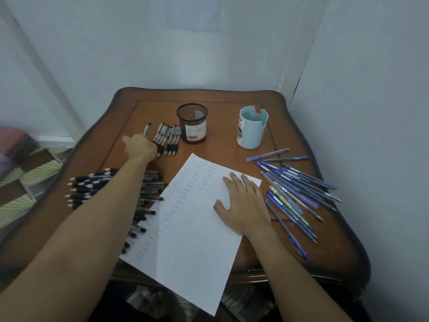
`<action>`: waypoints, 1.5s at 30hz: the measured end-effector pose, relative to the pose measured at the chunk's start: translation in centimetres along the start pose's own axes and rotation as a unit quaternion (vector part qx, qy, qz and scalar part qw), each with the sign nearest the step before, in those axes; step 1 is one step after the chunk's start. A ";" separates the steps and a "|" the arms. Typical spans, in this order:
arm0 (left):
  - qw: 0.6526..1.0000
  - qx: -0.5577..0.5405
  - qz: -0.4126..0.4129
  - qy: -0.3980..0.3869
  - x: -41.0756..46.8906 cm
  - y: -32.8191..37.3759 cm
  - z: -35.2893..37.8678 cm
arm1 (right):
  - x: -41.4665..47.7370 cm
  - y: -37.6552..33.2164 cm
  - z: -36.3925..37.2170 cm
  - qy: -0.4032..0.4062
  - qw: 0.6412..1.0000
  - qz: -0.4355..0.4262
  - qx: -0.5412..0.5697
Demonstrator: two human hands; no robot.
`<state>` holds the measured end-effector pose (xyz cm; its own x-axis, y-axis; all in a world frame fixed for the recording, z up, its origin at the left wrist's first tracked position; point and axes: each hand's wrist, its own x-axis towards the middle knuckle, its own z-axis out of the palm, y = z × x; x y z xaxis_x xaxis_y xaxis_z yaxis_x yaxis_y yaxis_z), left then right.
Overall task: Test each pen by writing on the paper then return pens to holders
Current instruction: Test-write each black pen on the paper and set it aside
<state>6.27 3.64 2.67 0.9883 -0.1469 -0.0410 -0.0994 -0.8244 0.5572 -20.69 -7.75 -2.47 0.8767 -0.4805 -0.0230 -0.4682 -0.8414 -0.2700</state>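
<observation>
On the left part of the table (102, 156) lay a pile (92, 189) of black pens, partly hidden under the left forearm. The left hand (140, 146) was stretched forward past it, with the fingers closed around one pen (147, 129), whose end stood out beyond the hand. Just beside this hand a row (169, 138) of black pens lay side by side, near the mesh holder (192, 123), which stood upright. In the middle lay the paper (185, 240), with columns of small written words on its left half; its near corner hung over the table edge. The right hand (241, 205) rested flat on the paper, fingers straight and spread. Farther back stood the cup (252, 127), light blue. At the right, blue pens (297, 189) lay scattered on the table.
</observation>
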 end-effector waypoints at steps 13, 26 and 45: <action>0.996 -0.049 0.071 -0.012 -0.4 -0.1 0.3 | -0.1 0.0 0.0 -0.002 1.000 0.001 0.006; 0.980 0.008 0.201 -0.002 -3.2 -1.9 -1.1 | -1.3 0.1 -1.1 0.037 0.991 -0.019 0.124; 0.948 0.197 0.244 -0.047 -10.2 -5.3 -2.5 | -2.8 -0.4 -1.0 -0.002 0.997 -0.049 0.054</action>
<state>-2.96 10.93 2.22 0.8002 -0.5970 0.0579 -0.5968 -0.7829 0.1757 -23.06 -6.35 -1.39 0.9182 -0.3961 0.0041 -0.3660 -0.8523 -0.3736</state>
